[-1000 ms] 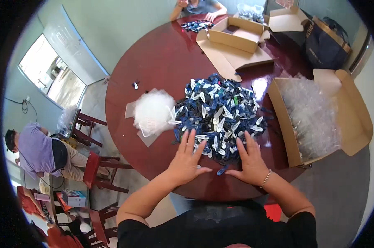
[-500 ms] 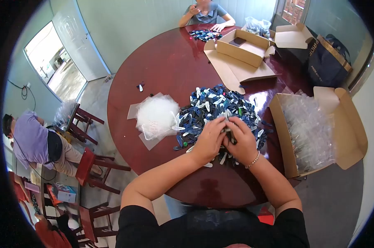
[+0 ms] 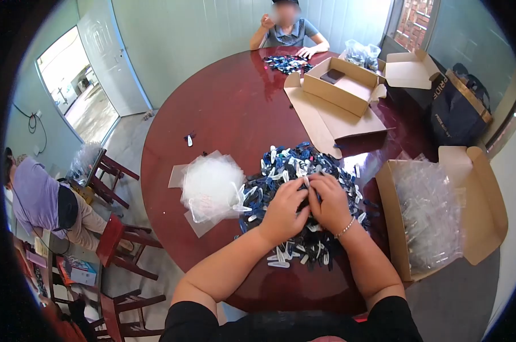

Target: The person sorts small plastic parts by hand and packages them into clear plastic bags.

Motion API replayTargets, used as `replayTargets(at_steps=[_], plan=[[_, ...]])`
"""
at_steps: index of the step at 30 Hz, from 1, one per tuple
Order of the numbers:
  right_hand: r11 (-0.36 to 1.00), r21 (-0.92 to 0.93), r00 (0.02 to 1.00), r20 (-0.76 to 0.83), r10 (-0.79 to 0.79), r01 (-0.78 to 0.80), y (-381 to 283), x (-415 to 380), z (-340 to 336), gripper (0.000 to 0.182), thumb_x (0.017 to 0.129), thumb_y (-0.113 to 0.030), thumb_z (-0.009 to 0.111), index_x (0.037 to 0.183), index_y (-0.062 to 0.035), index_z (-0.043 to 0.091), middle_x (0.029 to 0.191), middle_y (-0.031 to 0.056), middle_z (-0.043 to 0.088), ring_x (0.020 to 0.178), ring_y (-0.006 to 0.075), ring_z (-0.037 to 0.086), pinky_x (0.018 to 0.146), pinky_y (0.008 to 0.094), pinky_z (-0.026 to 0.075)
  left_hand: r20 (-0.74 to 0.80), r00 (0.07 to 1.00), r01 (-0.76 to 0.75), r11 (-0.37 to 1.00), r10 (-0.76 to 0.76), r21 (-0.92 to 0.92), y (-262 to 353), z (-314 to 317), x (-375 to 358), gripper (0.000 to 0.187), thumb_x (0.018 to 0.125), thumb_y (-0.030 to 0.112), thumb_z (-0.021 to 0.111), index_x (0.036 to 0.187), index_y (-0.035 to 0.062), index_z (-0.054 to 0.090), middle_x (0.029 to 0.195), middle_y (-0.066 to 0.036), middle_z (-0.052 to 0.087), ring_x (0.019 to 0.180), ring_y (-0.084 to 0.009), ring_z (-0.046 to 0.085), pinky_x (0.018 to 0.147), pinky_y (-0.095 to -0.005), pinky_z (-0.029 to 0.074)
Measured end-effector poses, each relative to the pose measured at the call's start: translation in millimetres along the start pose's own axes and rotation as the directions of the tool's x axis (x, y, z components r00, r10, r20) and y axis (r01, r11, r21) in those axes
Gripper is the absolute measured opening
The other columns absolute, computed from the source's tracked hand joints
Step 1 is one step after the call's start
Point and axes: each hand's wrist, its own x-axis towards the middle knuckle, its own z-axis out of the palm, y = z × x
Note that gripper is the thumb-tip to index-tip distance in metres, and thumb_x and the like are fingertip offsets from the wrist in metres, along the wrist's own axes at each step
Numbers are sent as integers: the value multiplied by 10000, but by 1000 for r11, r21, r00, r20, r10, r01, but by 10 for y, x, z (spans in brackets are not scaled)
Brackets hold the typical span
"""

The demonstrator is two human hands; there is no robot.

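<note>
Hair clips [image 3: 289,170] lie heaped on the round table [image 3: 212,108] in the head view, with clear plastic sheets [image 3: 212,185] at their nine o'clock and a cardboard box [image 3: 394,219] at three. Over them, the left hand [image 3: 283,210] and right hand [image 3: 331,206] meet, fingers curled narrow; whether they grip a clip, I cannot tell.

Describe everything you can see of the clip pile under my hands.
The clip pile is a jumbled heap of small elongated clips, mainly dark blue, black and white; their material is unclear. It lies on the dark red table, thinning to scattered clips at its near edge. Your left hand and right hand hide part of its middle. On its left, white clips appear to touch the translucent sheets.
</note>
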Motion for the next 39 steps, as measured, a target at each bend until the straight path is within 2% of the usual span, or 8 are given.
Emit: replayTargets(at_steps=[1, 2, 5, 39], plan=[[999, -25, 999, 1, -39, 39, 41, -40, 47, 109, 819, -30, 630, 923, 0, 612, 1041, 166, 650, 986, 366, 615, 930, 441, 485, 22, 1000, 0, 999, -1, 42, -4, 23, -1, 396, 730, 49, 694, 1102, -38, 589, 1300, -245, 515, 1202, -422, 485, 1025, -458, 403], [1000, -4, 1000, 10, -9, 9, 74, -78, 69, 101, 829, -24, 610, 924, 10, 609, 1042, 173, 645, 1014, 391, 596, 971, 474, 452, 29, 1000, 5, 999, -6, 42, -10, 22, 1, 396, 730, 49, 694, 1102, -38, 589, 1300, -245, 515, 1202, -422, 485, 1025, -458, 403], [1000, 16, 999, 31, 13, -14, 67, -68, 58, 114, 834, -7, 606, 947, 12, 610, 1058, 174, 648, 1028, 390, 595, 962, 453, 456, 40, 999, 11, 1000, -11, 9, 13, -3, 37, 393, 726, 44, 696, 1095, -39, 590, 1305, -232, 513, 1202, -414, 483, 1025, -456, 404], [1000, 17, 1000, 25, 6, -7, 68, -89, 58, 121, 833, -4, 599, 953, 15, 601, 1081, 184, 640, 1038, 393, 590, 985, 461, 442, 64, 998, 8, 1000, -10, 29, 43, -31, 35, 392, 736, 60, 699, 1101, -32, 590, 1316, -217, 505, 1207, -402, 475, 1038, -450, 392]])
